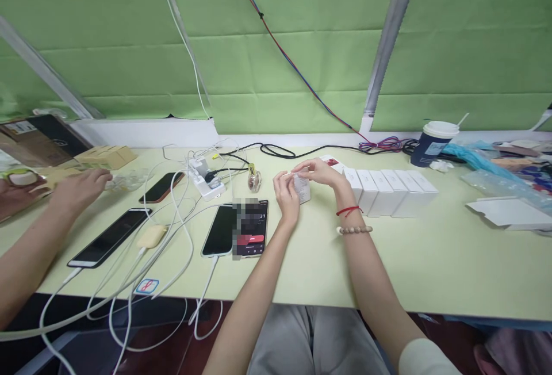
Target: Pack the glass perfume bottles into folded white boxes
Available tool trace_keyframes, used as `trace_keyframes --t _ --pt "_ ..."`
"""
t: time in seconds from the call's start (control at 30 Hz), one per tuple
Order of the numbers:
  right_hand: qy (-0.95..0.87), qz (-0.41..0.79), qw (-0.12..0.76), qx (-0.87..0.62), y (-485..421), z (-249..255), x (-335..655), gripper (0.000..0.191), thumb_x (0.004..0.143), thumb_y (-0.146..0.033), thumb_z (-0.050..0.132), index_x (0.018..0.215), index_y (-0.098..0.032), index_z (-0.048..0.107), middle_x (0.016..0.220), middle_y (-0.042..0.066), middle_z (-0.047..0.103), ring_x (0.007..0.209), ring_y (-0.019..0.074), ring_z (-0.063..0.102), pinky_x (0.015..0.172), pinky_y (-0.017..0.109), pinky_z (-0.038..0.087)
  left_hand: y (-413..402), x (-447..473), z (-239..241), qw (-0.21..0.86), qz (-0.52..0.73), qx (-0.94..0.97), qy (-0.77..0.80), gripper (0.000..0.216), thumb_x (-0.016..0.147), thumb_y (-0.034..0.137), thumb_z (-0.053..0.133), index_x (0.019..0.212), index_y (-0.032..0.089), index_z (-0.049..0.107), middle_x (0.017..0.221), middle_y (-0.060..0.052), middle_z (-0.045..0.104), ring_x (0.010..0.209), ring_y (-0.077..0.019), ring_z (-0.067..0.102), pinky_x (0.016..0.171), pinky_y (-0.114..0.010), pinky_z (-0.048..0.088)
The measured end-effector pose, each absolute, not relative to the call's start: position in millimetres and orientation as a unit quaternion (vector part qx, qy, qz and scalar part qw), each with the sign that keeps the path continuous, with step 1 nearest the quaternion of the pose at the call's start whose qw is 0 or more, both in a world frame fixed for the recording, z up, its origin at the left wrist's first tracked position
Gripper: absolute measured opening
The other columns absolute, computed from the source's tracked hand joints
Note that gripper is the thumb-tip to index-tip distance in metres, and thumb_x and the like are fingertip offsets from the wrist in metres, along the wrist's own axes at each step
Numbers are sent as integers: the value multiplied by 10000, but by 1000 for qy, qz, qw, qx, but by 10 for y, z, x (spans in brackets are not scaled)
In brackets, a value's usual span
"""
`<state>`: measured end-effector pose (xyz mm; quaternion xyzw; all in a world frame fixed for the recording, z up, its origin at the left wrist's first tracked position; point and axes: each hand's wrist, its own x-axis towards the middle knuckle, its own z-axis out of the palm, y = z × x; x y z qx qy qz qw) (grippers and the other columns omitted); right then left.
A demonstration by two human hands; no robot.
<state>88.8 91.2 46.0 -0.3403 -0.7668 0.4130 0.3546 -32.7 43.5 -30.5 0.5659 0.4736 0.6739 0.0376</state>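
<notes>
A small white box [303,190] with fine print on its side stands at the middle of the table, between my hands. My left hand [286,195] grips its left side with curled fingers. From above, my right hand [321,171] pinches at the box's top edge; its fingertips meet those of the left there. Just right of my right wrist is a row of several white boxes [382,192], set close together. A white piece with a red print [331,161] lies partly hidden behind my right hand.
Left of my hands lie two phones [218,231], [251,228], a perfume bottle [254,179] and a power strip [209,182] with tangled white cables. Another person's hands [80,191] work at far left. A dark cup [432,144] and plastic wrapping [509,185] sit at right.
</notes>
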Motion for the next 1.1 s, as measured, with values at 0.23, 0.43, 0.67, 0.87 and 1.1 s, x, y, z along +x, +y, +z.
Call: trace_keyframes --t 0.23,0.43,0.67,0.87,1.1 --pt "-764 432 288 -382 792 577 968 294 664 -373 725 853 -148 737 821 58 685 668 119 556 518 207 448 424 -366 -253 61 684 577 443 100 881 288 452 886 190 470 981 -71 503 1045 -174 487 922 -326 389" --pt "-765 459 250 -376 793 584 1029 281 736 -350 671 959 -182 711 928 62 662 790 139 575 556 195 501 439 -328 -270 149 698 545 441 170 891 366 422 913 197 426 947 -58 509 920 -158 514 843 -291 402" --pt "-756 463 234 -400 777 631 986 341 728 -311 698 1045 -189 670 987 80 636 789 139 574 552 202 521 415 -314 -238 187 702 537 429 179 877 373 424 941 208 402 878 -22 499 799 -138 523 739 -251 406" --pt "-765 458 226 -393 780 619 1008 283 774 -280 646 1043 -195 670 981 71 638 805 138 577 563 188 511 443 -321 -264 190 703 535 428 179 876 374 427 948 211 415 893 -21 499 804 -138 516 749 -251 404" --pt "-760 431 282 -397 813 538 959 231 783 -255 603 984 -168 675 1013 73 652 784 131 580 564 194 479 448 -304 -252 178 690 515 476 251 897 427 409 950 199 501 970 -58 535 965 -165 511 880 -287 389"
